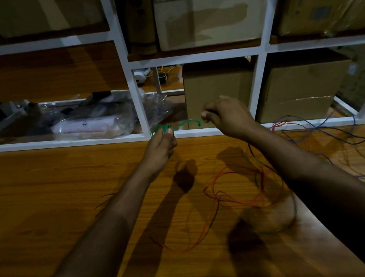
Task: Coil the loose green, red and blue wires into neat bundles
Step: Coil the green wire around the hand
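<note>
The left hand (161,141) gripped a small bunch of green wire (184,123) at the far edge of the worktop (46,202), while the right hand (225,116) pinched its free end. The red wire (231,198) near right and the blue wire (338,131) far right lay loose, uncoiled. The task looked barely a third done.

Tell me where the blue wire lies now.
In the head view, the blue wire lies loose on the table, far right, beyond the right forearm.
</note>
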